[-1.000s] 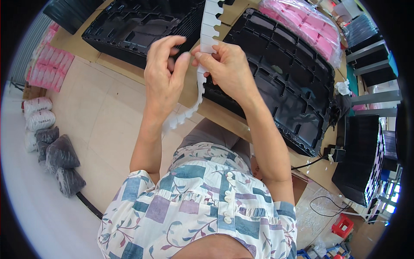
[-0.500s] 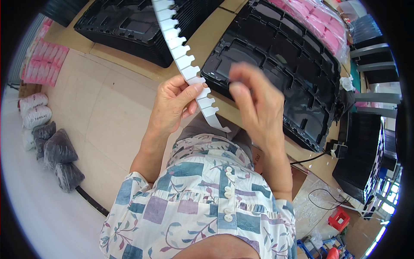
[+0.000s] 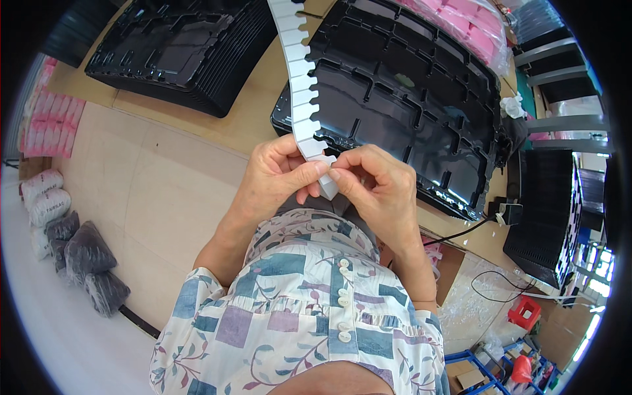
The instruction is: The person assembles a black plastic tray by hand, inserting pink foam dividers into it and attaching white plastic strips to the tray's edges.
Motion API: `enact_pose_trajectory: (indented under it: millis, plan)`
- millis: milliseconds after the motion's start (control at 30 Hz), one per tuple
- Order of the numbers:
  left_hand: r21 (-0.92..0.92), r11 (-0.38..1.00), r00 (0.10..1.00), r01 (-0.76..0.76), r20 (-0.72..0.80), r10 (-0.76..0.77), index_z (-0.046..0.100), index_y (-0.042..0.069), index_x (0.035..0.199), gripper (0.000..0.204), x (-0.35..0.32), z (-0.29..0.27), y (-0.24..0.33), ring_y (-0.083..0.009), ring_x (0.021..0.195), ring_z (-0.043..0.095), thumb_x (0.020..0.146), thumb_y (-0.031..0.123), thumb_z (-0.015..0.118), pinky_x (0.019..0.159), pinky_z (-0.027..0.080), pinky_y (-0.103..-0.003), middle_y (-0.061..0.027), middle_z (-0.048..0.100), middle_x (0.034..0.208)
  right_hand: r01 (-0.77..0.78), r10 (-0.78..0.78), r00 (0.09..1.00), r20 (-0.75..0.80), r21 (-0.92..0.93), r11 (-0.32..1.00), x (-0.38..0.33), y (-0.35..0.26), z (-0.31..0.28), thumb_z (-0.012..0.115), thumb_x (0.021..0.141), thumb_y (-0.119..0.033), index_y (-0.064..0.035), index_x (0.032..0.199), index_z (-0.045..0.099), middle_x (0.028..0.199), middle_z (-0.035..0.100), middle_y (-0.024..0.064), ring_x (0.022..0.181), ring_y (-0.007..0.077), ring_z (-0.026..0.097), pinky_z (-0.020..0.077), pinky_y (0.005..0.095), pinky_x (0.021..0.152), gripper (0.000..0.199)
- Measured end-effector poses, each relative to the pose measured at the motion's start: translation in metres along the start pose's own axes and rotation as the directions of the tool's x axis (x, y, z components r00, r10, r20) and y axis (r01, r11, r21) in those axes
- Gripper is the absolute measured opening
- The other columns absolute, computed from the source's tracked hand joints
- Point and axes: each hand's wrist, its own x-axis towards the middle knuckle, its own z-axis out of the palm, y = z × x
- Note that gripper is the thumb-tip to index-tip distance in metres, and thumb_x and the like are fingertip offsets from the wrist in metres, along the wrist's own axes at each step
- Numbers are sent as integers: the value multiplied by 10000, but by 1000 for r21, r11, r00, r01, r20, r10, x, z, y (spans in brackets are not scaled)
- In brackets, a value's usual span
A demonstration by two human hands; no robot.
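A long white strip with a notched, toothed edge (image 3: 302, 85) runs from the top of the view down to my hands in front of my waist. My left hand (image 3: 280, 171) pinches it near its lower end, thumb on top. Close beside it, my right hand (image 3: 378, 181) has thumb and forefinger pressed together on the toothed edge at that end. The fingertips of both hands nearly meet. Just beyond them lies a black moulded plastic tray (image 3: 401, 99) with raised dividers, and the strip passes over its left edge.
A stack of black trays (image 3: 178, 59) stands on the tan table (image 3: 257, 92) at the far left. Pink packages in clear film (image 3: 471, 26) lie behind the near tray. A cable with a plug box (image 3: 509, 214) sits at the table's right. Wrapped bundles (image 3: 89, 250) rest on the floor at left.
My right hand has come down and left from above the tray to pinch the strip beside my left hand. The strip now stands more upright, and the whole view has shifted slightly.
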Motion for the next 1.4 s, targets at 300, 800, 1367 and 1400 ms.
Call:
enact_pose_trajectory:
  millis: [300,800,1367,1400]
  plan:
    - [-468,876,953,-117,-302,-35,625,27,1017,100,-7,22,-18,-102,627,604,919,50,632,523,480,-243,-61,669,842,675,-746,649,152,-568,471,3,8,13,714,692,-111,-29,846,624,817,594,45,619,171,564,469,272,507,196]
    - [830,308,716,-465,149,682,713,12,975,181,12,-25,-10,-281,1083,688,807,-18,655,1036,452,-480,-79,747,1031,215,-66,927,370,-377,901,111,8,-24,650,895,-164,7,898,664,878,666,186,833,375,651,504,448,749,171]
    - [819,328,713,-471,135,689,717,3,991,210,13,-28,-14,-280,1064,689,795,-35,653,1046,452,-489,-85,747,1017,324,-200,942,268,-580,748,113,25,5,717,856,-192,-21,891,650,866,671,130,818,327,679,527,438,691,187]
    - [819,313,701,-480,144,699,734,20,1029,253,15,-29,-15,-281,1026,701,788,-21,675,1010,477,-462,-95,744,1025,287,-157,949,274,-537,793,115,25,2,732,843,-198,-17,882,650,854,673,131,801,323,679,526,435,685,203]
